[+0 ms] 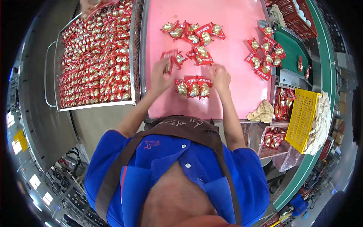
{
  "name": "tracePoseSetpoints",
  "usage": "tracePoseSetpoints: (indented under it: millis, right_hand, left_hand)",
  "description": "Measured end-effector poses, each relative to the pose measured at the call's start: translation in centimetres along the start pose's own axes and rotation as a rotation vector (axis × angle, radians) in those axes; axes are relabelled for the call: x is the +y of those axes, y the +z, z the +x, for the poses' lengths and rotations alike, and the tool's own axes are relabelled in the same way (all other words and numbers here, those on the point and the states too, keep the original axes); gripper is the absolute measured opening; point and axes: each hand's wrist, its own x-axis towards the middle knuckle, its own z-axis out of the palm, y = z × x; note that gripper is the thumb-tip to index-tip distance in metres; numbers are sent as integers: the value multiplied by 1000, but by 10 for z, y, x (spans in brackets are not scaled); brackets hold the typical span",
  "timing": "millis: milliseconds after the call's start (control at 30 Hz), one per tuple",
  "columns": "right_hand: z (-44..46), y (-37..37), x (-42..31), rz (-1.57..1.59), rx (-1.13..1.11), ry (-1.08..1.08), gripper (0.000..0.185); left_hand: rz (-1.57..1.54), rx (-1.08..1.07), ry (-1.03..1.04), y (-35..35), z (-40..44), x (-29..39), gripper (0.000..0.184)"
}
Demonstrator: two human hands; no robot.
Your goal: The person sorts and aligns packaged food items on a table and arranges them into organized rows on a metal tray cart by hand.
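Observation:
My left hand (160,77) is closed on a red-and-gold wrapped packet (168,66) at the left of the pink tabletop (159,108). The packet's red end is blurred, and another packet (179,59) lies just right of it. My right hand (221,77) rests loosely bent on the table, with nothing visible in its fingers. Between my hands is a row of three packets (193,87), side by side with red ends away from me. Two packets (201,55) lie above my right fingertips. Farther up, several packets (193,31) form a loose cluster.
A metal tray (133,75) full of matching packets stands left; another person's hand (89,6) is over its far end. More packets (266,53) lie right, near a green chute (289,45). A cloth (261,112) and a yellow basket (301,120) are at lower right.

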Motion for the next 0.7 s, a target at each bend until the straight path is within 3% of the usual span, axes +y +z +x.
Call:
tracePoseSetpoints:
  millis: [100,167,267,333,400,433,500,567,633,667,700]
  right_hand:
    - [67,16,-26,-86,-48,-49,52]
    - [93,38,-41,-128,-115,-45,54]
    - [104,52,-45,-333,-135,-88,58]
    - [103,28,-38,-141,-237,23,52]
    - [69,10,-13,-68,9,-67,42]
    - [46,-2,-2,-77,90,-85,40]
    - [-4,-17,37,-108,188,-207,34]
    - [-55,-11,76,-169,38,-126,38]
    - [-103,12,92,-153,106,-137,40]
    - [-121,16,93,-137,183,-164,42]
    - [-129,5,84,-91,151,-192,46]
  left_hand:
    - [55,-79,11,11,-79,-24,54]
    - [89,-258,-84,28,-114,-38,63]
    - [-35,-325,-243,23,-103,-19,77]
    - [-14,-315,-252,3,-81,1,70]
    - [87,-433,-125,-6,-65,-13,49]
    - [81,-437,-134,-5,-50,-15,49]
    - [33,-313,-90,0,-9,-22,41]
    - [236,-151,95,21,32,-16,41]
    - [721,-290,180,38,63,-19,48]
    - [711,-299,177,47,69,-27,48]
    - [779,-486,81,56,76,-35,47]
